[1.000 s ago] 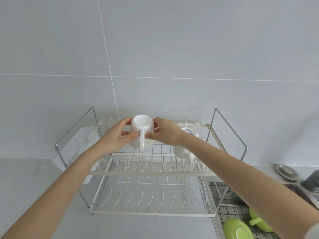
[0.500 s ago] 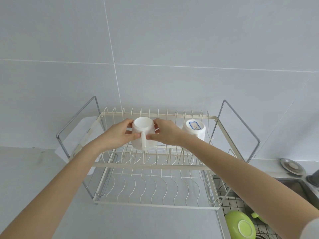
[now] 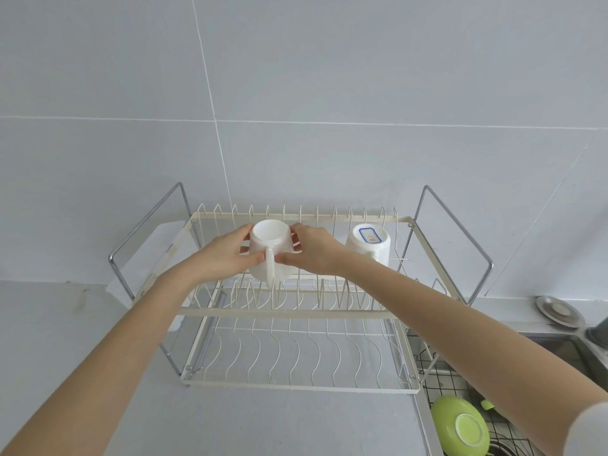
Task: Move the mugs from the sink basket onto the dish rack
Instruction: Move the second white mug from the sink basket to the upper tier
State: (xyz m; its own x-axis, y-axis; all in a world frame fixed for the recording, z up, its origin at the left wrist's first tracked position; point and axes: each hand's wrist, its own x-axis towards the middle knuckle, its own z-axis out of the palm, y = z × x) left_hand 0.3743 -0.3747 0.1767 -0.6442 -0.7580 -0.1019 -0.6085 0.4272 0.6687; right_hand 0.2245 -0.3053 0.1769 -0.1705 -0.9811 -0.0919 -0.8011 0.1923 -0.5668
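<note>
My grey countertop (image 3: 98,373) carries the two-tier wire dish rack (image 3: 296,386), standing against the tiled wall. Just to its right, a round metal lid (image 3: 557,311) lies by the sink.

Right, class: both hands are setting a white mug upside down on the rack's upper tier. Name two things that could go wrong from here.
1. The white mug, held by the left hand and right hand, may land unevenly on the thin prongs of the dish rack and tip once released.
2. The right forearm passes close to the labelled mug already on the rack; pulling back could nudge it.
</note>
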